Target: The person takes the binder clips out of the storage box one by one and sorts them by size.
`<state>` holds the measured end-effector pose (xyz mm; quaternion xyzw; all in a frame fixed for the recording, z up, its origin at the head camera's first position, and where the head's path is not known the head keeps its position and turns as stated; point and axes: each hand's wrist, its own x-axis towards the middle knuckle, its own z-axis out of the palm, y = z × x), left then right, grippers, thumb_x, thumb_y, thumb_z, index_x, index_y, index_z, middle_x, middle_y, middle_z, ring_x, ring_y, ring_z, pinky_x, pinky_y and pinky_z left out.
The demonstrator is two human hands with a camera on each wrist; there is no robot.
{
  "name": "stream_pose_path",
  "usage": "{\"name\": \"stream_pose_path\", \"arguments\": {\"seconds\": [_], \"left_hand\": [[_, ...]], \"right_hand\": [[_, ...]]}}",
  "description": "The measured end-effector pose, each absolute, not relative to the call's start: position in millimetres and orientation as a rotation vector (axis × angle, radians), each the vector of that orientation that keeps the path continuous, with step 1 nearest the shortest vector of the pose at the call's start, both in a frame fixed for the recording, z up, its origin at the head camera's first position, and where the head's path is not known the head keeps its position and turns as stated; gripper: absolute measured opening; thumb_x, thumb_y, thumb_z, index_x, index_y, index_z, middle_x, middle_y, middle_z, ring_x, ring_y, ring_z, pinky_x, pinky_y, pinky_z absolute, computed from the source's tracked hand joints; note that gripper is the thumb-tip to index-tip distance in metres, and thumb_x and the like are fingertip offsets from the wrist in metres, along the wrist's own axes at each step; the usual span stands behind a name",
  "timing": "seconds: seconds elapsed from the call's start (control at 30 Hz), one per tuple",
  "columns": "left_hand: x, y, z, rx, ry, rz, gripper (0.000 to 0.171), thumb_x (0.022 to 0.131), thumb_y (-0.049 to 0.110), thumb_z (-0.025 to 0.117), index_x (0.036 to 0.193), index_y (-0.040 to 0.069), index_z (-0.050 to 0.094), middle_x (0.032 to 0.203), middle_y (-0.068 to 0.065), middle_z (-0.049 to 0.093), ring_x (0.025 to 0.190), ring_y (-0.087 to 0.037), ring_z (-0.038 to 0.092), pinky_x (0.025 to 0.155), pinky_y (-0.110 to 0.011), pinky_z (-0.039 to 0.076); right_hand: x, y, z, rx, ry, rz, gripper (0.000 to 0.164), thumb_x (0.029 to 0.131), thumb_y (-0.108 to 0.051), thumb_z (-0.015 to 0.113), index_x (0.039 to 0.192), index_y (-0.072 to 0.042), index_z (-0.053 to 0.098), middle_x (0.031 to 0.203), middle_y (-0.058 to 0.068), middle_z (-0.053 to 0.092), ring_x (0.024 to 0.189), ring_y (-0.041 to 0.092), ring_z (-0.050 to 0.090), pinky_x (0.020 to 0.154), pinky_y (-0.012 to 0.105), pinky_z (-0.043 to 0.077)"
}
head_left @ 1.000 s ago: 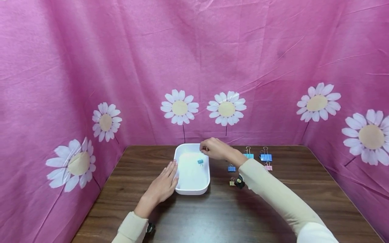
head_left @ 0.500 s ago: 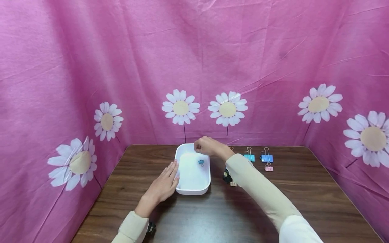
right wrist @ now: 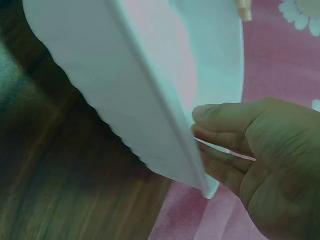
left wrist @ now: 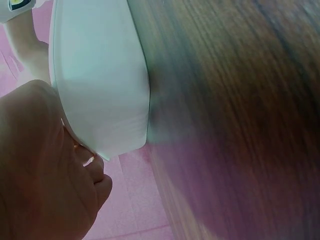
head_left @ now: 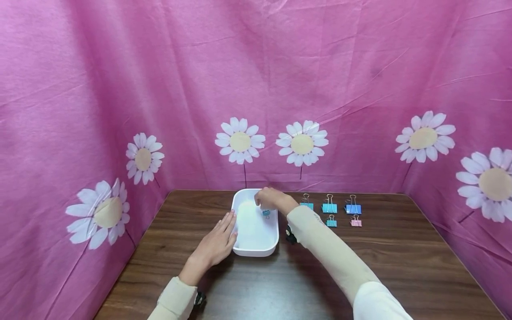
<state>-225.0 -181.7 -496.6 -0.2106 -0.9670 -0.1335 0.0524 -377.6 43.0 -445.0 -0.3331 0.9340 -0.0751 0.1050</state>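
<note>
A white tray [head_left: 255,238] stands upright on the wooden table with a small teal binder clip [head_left: 266,214] inside. My left hand [head_left: 214,242] rests against the tray's left side, fingers extended along the rim; the left wrist view shows the hand [left wrist: 45,160] beside the tray wall [left wrist: 100,75]. Over the tray's far right corner is my right hand [head_left: 272,198], with its fingers curled down inside. In the right wrist view, the thumb and forefinger of that hand [right wrist: 270,155] come together within the rim. Whether something small is between them is hidden.
Right of the tray lie binder clips: a teal one [head_left: 306,206], another large teal one [head_left: 330,208], a blue one [head_left: 354,209], a small teal one [head_left: 331,223] and a pink one [head_left: 356,223]. The right sleeve [head_left: 328,244] crosses the table. A pink curtain [head_left: 256,80] hangs behind.
My right hand has moved left and slightly down into the tray. Its arm uncovers teal clips at the back and now hides the small clips nearer the front. My left hand stays put.
</note>
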Motion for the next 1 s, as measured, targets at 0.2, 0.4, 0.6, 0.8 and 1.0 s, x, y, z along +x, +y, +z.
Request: {"name": "stream_pose_path", "arguments": {"seconds": [0.2, 0.4, 0.6, 0.8, 1.0], "left_hand": [[-225, -182, -497, -0.641, -2.954, -0.387, 0.06, 0.114, 0.025, 0.041, 0.164, -0.007, 0.031, 0.176, -0.02, 0.025, 0.163, -0.034, 0.029, 0.134, -0.05, 0.03], [-226, -182, -497, -0.647, -2.953, -0.381, 0.06, 0.114, 0.025, 0.041, 0.164, -0.008, 0.031, 0.176, -0.021, 0.025, 0.163, -0.034, 0.029, 0.134, -0.05, 0.03], [-226, -182, -496, -0.641, -2.951, -0.381, 0.06, 0.114, 0.025, 0.042, 0.164, -0.008, 0.031, 0.176, -0.021, 0.025, 0.163, -0.033, 0.028, 0.133, -0.051, 0.031], [-225, -182, -497, -0.64, -2.951, -0.386, 0.06, 0.114, 0.025, 0.042, 0.164, -0.008, 0.031, 0.176, -0.021, 0.025, 0.163, -0.034, 0.029, 0.133, -0.051, 0.031], [-226, -182, -498, -0.638, -2.947, -0.378, 0.06, 0.114, 0.025, 0.042, 0.163, -0.008, 0.032, 0.176, -0.021, 0.025, 0.163, -0.034, 0.029, 0.133, -0.05, 0.031]], "right_hand": [[-371, 41, -456, -0.982, 2.712, -0.039, 0.027, 0.095, 0.002, 0.073, 0.12, -0.008, 0.076, 0.125, 0.01, 0.074, 0.112, 0.023, 0.066, 0.105, 0.037, 0.059], [-370, 39, -465, -1.043, 2.726, 0.077, 0.02, 0.097, 0.001, 0.071, 0.114, -0.01, 0.074, 0.112, 0.007, 0.074, 0.103, 0.021, 0.065, 0.101, 0.034, 0.058], [-370, 39, -463, -1.067, 2.725, 0.064, 0.012, 0.098, 0.0, 0.07, 0.104, -0.009, 0.075, 0.103, 0.006, 0.073, 0.096, 0.02, 0.064, 0.096, 0.034, 0.06], [-370, 43, -462, -1.131, 2.748, -0.009, 0.009, 0.094, 0.001, 0.074, 0.092, -0.008, 0.075, 0.092, 0.005, 0.07, 0.087, 0.018, 0.06, 0.09, 0.033, 0.059], [-376, 47, -464, -1.18, 2.736, -0.105, 0.011, 0.09, -0.005, 0.084, 0.087, -0.011, 0.075, 0.089, 0.002, 0.07, 0.087, 0.015, 0.059, 0.087, 0.031, 0.057]]}}
